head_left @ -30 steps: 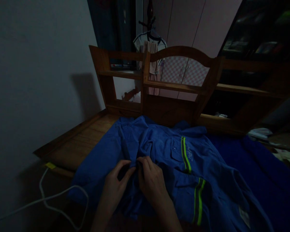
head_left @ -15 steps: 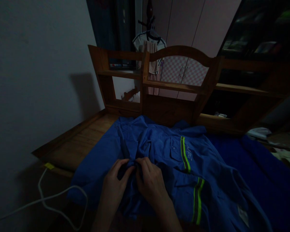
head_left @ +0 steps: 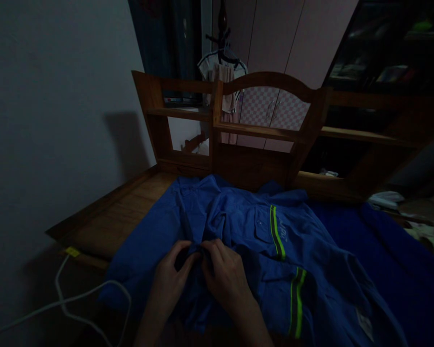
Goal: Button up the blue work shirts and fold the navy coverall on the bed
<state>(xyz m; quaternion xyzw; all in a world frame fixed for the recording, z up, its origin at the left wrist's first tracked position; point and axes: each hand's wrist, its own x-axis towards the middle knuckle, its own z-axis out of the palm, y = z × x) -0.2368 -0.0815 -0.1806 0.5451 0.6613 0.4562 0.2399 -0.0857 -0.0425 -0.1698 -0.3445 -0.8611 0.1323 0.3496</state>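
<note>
A blue work jacket (head_left: 235,207) lies spread out in front of me, with yellow-green reflective stripes, a flapped chest pocket and white lettering. My left hand (head_left: 173,270) pinches a fold of its cloth between thumb and fingers near the lower middle. Right beside it, my right hand (head_left: 222,270) grips the same stretch of cloth, the fingertips of both hands almost meeting. Whatever small part lies between the fingertips is hidden by the fingers and the dim light.
A wooden headboard with shelves (head_left: 256,127) rises behind the jacket. On the left are a wall (head_left: 58,120), a wooden ledge (head_left: 130,202) and a looping white cable (head_left: 75,296). Darker blue bedding (head_left: 394,260) lies at right. Clothes (head_left: 224,72) hang on a stand behind.
Both hands stay at the same spot on the jacket, still pinching the cloth. The fingers have shifted only slightly, and the view has moved a little.
</note>
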